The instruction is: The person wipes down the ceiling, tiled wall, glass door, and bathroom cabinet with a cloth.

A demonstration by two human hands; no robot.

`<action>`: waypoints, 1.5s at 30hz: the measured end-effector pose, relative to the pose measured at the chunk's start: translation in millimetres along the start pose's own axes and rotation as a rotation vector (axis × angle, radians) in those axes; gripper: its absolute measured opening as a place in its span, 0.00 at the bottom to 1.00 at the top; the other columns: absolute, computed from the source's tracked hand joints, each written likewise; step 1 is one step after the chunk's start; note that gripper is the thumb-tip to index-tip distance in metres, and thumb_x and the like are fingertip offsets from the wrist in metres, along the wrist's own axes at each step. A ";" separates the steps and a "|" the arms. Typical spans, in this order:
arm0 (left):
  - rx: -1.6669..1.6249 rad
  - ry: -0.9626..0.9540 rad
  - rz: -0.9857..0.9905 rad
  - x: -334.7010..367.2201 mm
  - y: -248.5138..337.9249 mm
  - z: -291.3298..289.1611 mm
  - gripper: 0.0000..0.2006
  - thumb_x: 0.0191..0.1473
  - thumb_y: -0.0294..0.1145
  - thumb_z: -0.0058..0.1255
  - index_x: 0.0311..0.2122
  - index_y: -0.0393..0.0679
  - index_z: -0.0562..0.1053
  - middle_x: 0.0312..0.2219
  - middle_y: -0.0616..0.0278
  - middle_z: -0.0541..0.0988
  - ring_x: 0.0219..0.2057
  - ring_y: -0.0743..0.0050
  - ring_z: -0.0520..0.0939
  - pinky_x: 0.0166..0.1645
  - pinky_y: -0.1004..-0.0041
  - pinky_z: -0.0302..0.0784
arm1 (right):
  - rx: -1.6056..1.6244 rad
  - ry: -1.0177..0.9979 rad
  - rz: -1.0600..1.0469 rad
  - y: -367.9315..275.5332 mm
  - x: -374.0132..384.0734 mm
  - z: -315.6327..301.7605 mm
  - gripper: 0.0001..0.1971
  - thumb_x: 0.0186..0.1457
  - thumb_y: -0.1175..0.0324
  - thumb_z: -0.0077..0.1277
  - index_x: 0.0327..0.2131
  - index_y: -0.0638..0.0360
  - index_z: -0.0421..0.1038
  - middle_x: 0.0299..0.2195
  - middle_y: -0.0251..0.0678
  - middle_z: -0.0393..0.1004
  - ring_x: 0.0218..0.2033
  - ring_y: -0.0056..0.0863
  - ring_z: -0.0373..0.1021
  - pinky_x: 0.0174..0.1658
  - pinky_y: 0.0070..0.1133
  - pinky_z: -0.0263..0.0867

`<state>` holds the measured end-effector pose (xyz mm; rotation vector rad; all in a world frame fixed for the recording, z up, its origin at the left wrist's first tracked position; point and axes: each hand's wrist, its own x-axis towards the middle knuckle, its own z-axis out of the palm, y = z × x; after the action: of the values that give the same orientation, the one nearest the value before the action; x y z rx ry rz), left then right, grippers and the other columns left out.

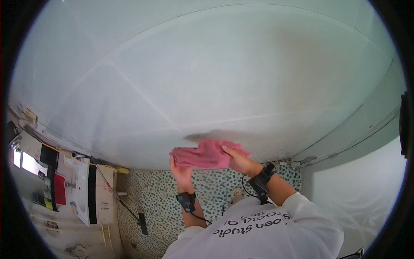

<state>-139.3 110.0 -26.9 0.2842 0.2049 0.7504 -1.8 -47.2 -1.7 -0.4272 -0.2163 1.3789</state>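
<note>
A pink cloth is stretched between my two hands in front of the pale wall. My left hand grips its left end from below, with the fingers partly hidden behind the fabric. My right hand is closed on the right part, thumb lying across the front. Just above the cloth, a dark smudge marks the wall. Whether the cloth touches the wall I cannot tell. Each wrist wears a black strapped device with a cable.
Below lies a floor of green and white pebble-patterned tile. A vanity cabinet with a white basin stands at the left, a red cloth near it. A long-handled tool reaches down to the floor. A white surface rises at the right.
</note>
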 end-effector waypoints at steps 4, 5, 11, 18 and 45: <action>0.024 -0.151 0.012 48.7 6.2 19.0 0.13 0.48 0.38 0.37 0.38 0.43 0.64 0.38 0.64 0.67 0.42 0.69 0.64 0.49 0.67 0.54 | -0.849 0.104 -0.545 -25.4 32.0 1.4 0.17 0.50 0.56 0.36 0.34 0.61 0.65 0.30 0.25 0.65 0.33 0.13 0.58 0.37 0.13 0.55; 0.042 -0.173 0.019 57.4 -2.4 22.4 0.13 0.47 0.37 0.37 0.37 0.42 0.64 0.37 0.63 0.67 0.41 0.68 0.64 0.48 0.66 0.54 | -0.964 0.124 -0.506 -32.3 39.4 -16.4 0.16 0.51 0.58 0.36 0.34 0.62 0.65 0.30 0.25 0.66 0.33 0.14 0.59 0.37 0.13 0.55; 0.178 -0.295 -0.058 62.4 -24.9 37.5 0.16 0.43 0.40 0.35 0.34 0.41 0.65 0.34 0.59 0.68 0.39 0.64 0.66 0.46 0.63 0.56 | -1.073 0.237 -0.623 -53.4 -0.5 2.7 0.15 0.51 0.60 0.36 0.30 0.65 0.65 0.24 0.23 0.64 0.28 0.12 0.58 0.32 0.14 0.56; 0.384 -0.485 -0.359 41.4 -137.6 95.9 0.14 0.44 0.32 0.38 0.38 0.42 0.64 0.37 0.57 0.67 0.41 0.61 0.65 0.47 0.63 0.57 | -1.003 0.796 -0.897 -125.0 -102.1 -8.2 0.16 0.50 0.60 0.37 0.15 0.59 0.62 0.13 0.18 0.56 0.17 0.11 0.52 0.20 0.13 0.49; 0.093 -0.005 0.249 -14.7 35.6 -6.8 0.21 0.44 0.33 0.37 0.43 0.33 0.58 0.44 0.54 0.60 0.46 0.62 0.60 0.52 0.67 0.48 | -1.589 0.235 -0.416 -48.6 45.4 32.3 0.15 0.48 0.57 0.38 0.32 0.58 0.67 0.21 0.38 0.69 0.22 0.26 0.66 0.25 0.20 0.61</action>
<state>-174.5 125.8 -20.6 0.4047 0.2019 0.9879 37.8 -3.8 43.3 -1.7131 -1.1407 0.4784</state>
